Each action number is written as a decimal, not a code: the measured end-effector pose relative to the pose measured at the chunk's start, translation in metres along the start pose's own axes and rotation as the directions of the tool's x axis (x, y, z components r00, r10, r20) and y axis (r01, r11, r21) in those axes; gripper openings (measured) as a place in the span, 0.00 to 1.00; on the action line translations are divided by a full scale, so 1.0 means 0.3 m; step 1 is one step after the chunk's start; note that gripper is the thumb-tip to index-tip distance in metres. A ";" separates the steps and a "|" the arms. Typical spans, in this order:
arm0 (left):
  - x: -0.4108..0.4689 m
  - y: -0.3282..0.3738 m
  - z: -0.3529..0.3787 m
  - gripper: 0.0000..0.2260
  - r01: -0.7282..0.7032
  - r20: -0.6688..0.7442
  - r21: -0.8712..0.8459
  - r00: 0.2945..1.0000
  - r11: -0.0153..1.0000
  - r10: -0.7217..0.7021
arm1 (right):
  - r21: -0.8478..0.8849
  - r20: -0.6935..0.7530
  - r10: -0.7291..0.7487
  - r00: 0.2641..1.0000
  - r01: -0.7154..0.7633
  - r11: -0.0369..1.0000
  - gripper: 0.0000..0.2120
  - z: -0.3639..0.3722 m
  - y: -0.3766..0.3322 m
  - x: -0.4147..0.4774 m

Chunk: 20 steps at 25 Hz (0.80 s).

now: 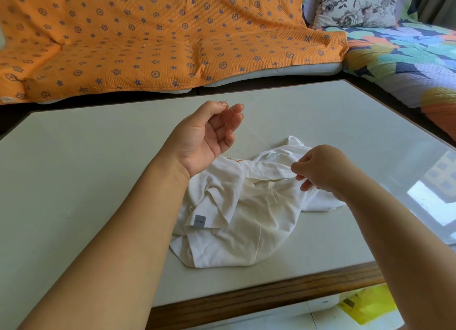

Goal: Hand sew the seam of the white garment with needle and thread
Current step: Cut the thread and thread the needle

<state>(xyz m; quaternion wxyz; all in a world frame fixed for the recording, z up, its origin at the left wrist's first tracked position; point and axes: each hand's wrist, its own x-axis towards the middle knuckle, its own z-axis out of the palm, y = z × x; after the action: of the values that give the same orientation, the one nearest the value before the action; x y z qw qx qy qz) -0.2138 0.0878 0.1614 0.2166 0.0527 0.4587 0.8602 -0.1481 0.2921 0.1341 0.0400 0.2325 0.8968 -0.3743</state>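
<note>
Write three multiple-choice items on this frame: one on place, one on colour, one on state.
1. Where does the white garment lie?
A. on the table
B. on the sofa
C. on the floor

2. What colour is the label on it?
A. red
B. grey
C. green

3. What is the left hand doing?
A. lying flat on the table
B. pinching the needle, raised
C. gripping scissors

Answers:
1 A: it sits crumpled on the pale tabletop.
2 B: a small grey square shows at its edge.
3 B: thumb and forefinger pinch the needle above the table. The thread runs down to the garment, which the right hand pinches.
</note>
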 end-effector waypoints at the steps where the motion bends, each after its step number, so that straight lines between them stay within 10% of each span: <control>1: 0.000 0.003 0.000 0.06 -0.005 -0.002 -0.004 1.000 1.000 0.005 | -0.032 -0.003 0.003 1.000 -0.003 0.999 0.08 0.001 0.002 0.001; 15: -0.005 0.012 0.004 0.06 -0.038 -0.007 0.115 0.999 0.993 0.039 | -0.490 -0.045 0.031 0.998 -0.049 0.870 0.09 0.006 0.046 0.064; 20: -0.007 -0.011 0.011 0.05 -0.045 0.044 0.410 0.999 0.911 0.029 | 0.020 -0.433 -0.362 0.826 0.411 0.912 0.10 -0.039 -0.031 0.001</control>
<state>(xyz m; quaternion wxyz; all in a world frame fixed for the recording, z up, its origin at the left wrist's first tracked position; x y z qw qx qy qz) -0.2099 0.0911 0.1607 0.1928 0.1218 0.6240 0.7474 -0.1512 0.2946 0.1484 -0.2434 0.1228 0.8900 -0.3655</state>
